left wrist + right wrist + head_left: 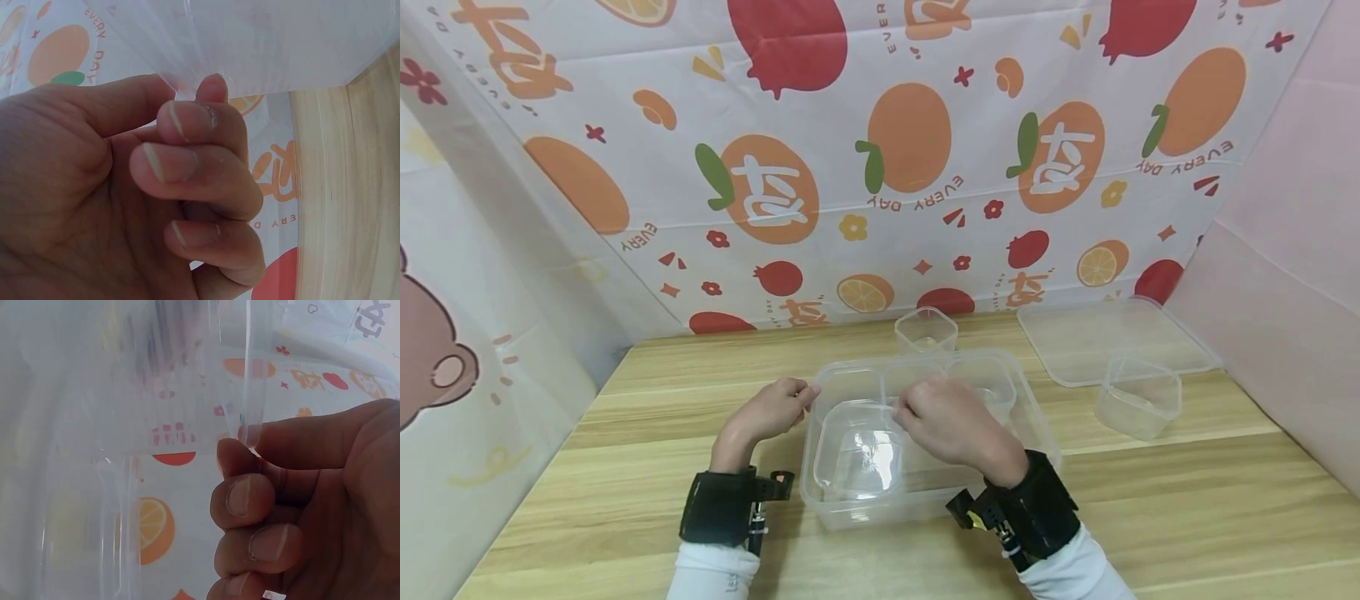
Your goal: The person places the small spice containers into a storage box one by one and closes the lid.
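Note:
A large clear plastic container (pixel 925 504) stands on the table, with smaller clear boxes inside it. My left hand (pixel 775 410) is at its left side and pinches the rim between thumb and index finger; the left wrist view shows the clear wall (pixel 281 50) just above the fingers. Over the middle of the container, my right hand (pixel 951 421) pinches the thin edge of a clear plastic box (pixel 857 454) lying in the left part. In the right wrist view that edge (pixel 255 387) runs down between thumb and index finger, the other fingers curled.
Behind the large container is a small clear cup (pixel 927 333). A second clear cup (pixel 1138 400) stands to the right, close to a flat clear lid (pixel 1112 337) on the wooden table (pixel 625 467). Fruit-print cloth (pixel 917 242) hangs along the back edge.

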Demonstrator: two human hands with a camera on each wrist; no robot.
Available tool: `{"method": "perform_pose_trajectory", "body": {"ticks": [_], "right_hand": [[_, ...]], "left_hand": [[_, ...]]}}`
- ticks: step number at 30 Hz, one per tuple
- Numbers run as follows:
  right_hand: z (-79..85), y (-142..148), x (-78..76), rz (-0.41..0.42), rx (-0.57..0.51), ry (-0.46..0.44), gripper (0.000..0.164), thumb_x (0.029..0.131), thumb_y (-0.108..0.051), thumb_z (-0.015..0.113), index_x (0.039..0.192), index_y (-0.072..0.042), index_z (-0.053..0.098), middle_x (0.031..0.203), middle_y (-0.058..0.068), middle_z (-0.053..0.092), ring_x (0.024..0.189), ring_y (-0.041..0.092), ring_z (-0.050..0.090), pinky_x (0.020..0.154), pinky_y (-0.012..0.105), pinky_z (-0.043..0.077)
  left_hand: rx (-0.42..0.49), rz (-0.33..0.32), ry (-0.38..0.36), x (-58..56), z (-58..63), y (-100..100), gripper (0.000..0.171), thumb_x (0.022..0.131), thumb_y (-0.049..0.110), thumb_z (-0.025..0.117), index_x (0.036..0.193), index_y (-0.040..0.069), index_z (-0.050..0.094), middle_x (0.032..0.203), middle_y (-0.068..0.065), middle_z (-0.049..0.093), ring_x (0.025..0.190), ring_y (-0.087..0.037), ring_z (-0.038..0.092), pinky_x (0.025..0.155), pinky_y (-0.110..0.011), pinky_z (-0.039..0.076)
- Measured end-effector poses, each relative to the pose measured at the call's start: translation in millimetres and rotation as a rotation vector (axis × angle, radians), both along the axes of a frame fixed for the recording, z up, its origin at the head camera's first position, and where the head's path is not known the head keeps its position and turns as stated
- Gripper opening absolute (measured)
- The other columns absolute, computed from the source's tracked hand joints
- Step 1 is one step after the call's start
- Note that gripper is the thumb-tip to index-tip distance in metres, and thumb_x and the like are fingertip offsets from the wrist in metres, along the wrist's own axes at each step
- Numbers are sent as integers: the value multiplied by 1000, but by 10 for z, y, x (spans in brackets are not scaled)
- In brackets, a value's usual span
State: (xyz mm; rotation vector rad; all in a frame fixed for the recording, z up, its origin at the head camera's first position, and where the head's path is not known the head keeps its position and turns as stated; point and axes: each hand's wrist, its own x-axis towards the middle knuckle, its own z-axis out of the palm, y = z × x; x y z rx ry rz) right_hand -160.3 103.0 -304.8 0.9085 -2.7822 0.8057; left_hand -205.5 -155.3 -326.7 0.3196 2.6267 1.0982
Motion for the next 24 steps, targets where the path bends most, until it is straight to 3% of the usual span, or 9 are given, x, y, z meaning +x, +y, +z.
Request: {"method": "perform_pose_trajectory", "body": {"ticks": [24], "right_hand": [[-102,-82,10,9,29,-30,36,99,-6,61,64,-11,57,58,-7,31,51,9,34,51,23,30]], "left_hand": [[2,0,3,13,-14,0,32,109,17,43,86,1,58,60,1,38,53,-15,35,55,-31,31]]}}
